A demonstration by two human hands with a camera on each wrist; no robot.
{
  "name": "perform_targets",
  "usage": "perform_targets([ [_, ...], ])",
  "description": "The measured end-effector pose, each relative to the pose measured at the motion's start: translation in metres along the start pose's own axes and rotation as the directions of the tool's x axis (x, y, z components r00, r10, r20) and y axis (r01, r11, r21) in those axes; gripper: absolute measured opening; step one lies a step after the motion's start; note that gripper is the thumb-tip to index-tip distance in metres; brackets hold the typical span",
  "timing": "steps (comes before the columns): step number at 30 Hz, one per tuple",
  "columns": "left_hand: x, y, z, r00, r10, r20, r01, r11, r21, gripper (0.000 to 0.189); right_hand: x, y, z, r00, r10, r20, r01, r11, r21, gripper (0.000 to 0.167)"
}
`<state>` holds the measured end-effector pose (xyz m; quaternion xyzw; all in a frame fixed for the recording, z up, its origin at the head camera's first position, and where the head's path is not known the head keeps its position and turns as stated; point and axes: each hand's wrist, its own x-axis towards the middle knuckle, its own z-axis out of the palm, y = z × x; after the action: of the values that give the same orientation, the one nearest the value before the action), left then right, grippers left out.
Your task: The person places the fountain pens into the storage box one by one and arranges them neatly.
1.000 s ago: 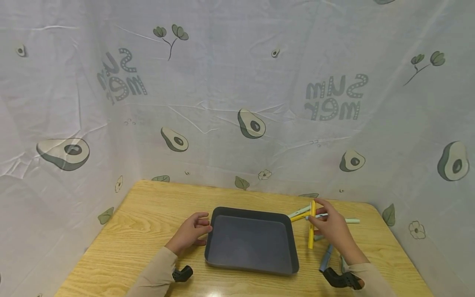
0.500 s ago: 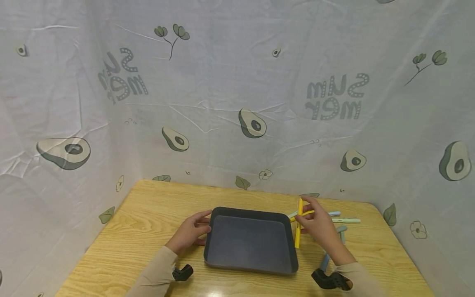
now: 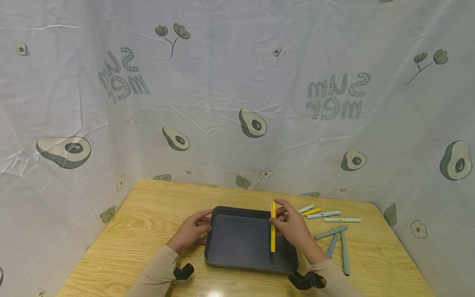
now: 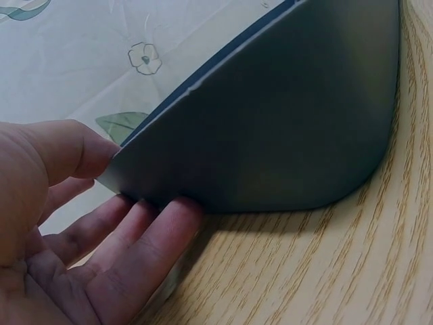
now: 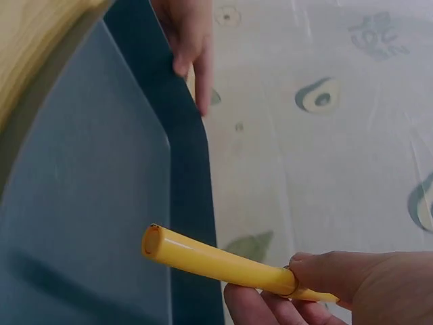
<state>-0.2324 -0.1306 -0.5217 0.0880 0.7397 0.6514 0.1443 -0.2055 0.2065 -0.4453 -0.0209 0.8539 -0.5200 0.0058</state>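
A yellow pen (image 3: 273, 231) stands nearly upright over the right part of the dark grey tray (image 3: 241, 243). My right hand (image 3: 293, 229) pinches it between thumb and fingers. In the right wrist view the pen (image 5: 210, 261) points its blunt end out over the tray floor, and a shadow falls on that floor. At the tray's left side, my left hand (image 3: 189, 232) holds the wall. Close up, the left thumb (image 4: 81, 152) is at the rim and the other fingers touch the outer side near the bottom.
Right of the tray, several pens lie loose on the wooden table (image 3: 148, 206): a yellow pen (image 3: 311, 212), a light blue pen (image 3: 323, 214), a pale green pen (image 3: 342, 220), a darker green pen (image 3: 344, 253) and others. A patterned curtain (image 3: 222, 82) hangs behind.
My right hand has carried the yellow pen leftwards, from beside the loose pens to above the tray. The left hand stays at the tray's left wall.
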Motion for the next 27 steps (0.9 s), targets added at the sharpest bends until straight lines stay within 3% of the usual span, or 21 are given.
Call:
perform_targets([
  [11,0.000,0.001,0.001,1.000,0.009,0.005,-0.009,1.000,-0.011,0.059,0.007,-0.003,0.055,0.998,0.014,0.065,-0.020,0.996,0.083,0.061],
  [20,0.000,0.000,0.000,1.000,0.019,0.014,-0.019,1.000,-0.019,0.060,0.010,-0.006,0.087,0.993,0.004,0.114,-0.011,0.998,0.062,0.064],
  [27,-0.002,0.001,-0.001,1.000,0.006,0.004,-0.006,1.000,-0.018,0.059,0.017,-0.008,0.111,0.994,0.025,0.109,-0.025,1.000,-0.003,0.063],
])
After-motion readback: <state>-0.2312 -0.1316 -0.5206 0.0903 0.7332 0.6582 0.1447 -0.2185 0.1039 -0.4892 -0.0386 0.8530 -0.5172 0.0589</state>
